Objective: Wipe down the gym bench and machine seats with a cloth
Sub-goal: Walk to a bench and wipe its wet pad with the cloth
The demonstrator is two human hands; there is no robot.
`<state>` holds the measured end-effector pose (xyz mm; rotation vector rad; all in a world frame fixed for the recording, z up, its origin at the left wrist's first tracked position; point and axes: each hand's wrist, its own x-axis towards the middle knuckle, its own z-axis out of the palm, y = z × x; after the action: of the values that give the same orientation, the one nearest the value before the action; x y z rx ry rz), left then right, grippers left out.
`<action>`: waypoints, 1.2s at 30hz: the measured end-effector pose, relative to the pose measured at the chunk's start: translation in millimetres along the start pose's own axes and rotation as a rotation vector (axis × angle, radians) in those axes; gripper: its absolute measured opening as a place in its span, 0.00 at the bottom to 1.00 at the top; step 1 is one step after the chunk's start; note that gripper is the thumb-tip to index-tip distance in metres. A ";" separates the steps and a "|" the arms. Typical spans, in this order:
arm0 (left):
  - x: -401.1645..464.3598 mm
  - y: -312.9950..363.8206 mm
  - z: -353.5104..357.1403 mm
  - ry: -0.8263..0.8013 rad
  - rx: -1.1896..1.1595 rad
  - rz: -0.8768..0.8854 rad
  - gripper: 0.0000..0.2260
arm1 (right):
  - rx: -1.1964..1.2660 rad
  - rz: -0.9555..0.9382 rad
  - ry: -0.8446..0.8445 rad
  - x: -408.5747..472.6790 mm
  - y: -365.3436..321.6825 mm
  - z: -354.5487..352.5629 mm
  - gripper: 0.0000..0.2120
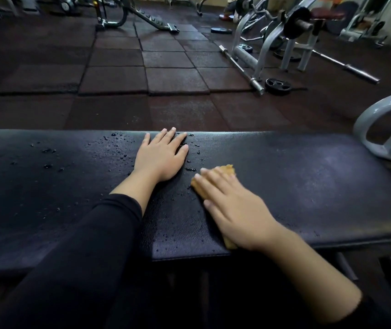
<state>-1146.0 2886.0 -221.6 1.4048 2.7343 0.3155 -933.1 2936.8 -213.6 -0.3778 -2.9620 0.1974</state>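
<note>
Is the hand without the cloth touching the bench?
Touching. The head view shows the left hand lying flat, palm down, on the wet black bench, with no gap underneath.

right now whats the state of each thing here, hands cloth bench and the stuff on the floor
left hand: open, flat on the bench
right hand: open, pressing on the cloth, blurred
cloth: tan, bunched under the right hand
bench: black pad, water droplets on its middle and left, right part looks dry
barbell: lying on the floor mats
weight plate: flat on the floor by the barbell's end
</note>
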 end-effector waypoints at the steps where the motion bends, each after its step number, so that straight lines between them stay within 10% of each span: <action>1: -0.1 0.1 0.0 -0.001 -0.003 0.000 0.23 | 0.001 -0.034 0.002 -12.4 -4.6 0.2 0.26; 6: 0.1 0.2 -2.0 -0.005 0.000 -0.002 0.23 | -0.029 -0.164 -0.064 -62.4 38.6 -14.6 0.23; 13: 0.9 1.0 -0.1 -0.008 0.013 -0.003 0.23 | 0.032 0.210 -0.050 -1.6 66.3 -17.5 0.23; 21: 1.1 -0.8 0.0 -0.003 0.007 0.002 0.23 | -0.041 -0.222 -0.011 -55.4 2.3 -6.8 0.23; 30: 1.8 0.5 0.3 -0.004 0.007 0.003 0.23 | -0.003 0.029 0.010 -38.2 62.9 -15.3 0.27; 36: 1.5 0.0 0.8 0.003 -0.005 -0.002 0.22 | -0.001 -0.300 -0.016 -67.8 1.0 -2.1 0.22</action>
<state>-1146.8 2887.4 -222.3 1.4019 2.7345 0.3244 -867.6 2920.5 -220.6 0.0701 -2.9848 0.1634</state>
